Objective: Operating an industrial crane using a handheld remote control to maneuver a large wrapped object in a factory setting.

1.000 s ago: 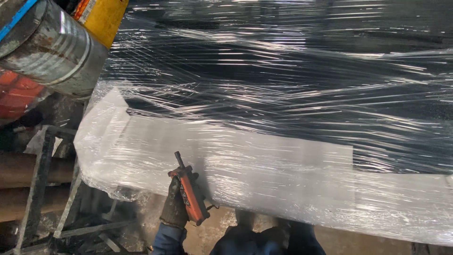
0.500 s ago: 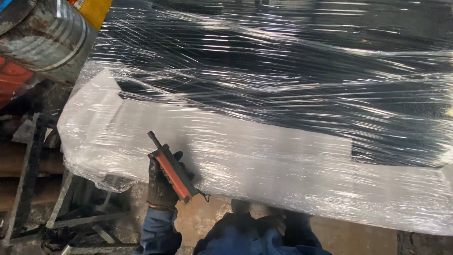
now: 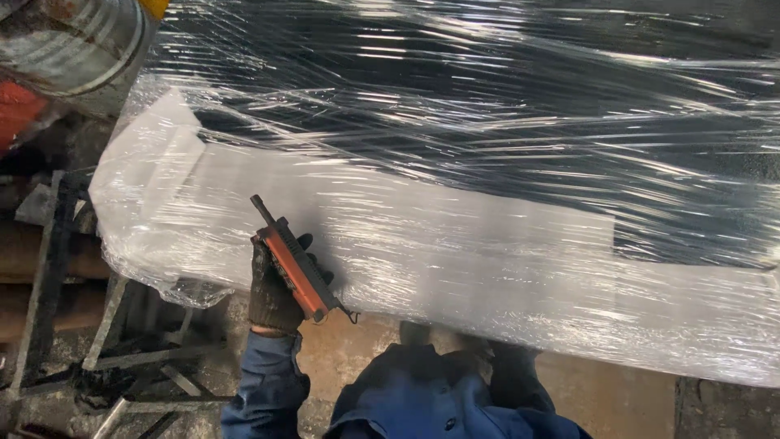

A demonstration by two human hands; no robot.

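- Orange and black, the handheld remote control (image 3: 296, 272) sits in the left hand (image 3: 275, 289), whose gloved fingers are clenched around its body; a short black antenna sticks out past the top of the grip, up and to the left.
- Directly beyond the grip, touching or just short of the remote's far edge, lies a large load wrapped in clear stretch film (image 3: 455, 171), its near part a pale white slab, its far part dark.
- Below the grip a blue sleeve (image 3: 264, 386) runs back to the person's blue work jacket (image 3: 439, 402).
- Left of the grip stands a rusty metal frame (image 3: 57, 276), and far up and left a grey metal drum (image 3: 73, 41).
- Under the grip is a brown, dirty floor (image 3: 357, 349).
- The right hand does not show.
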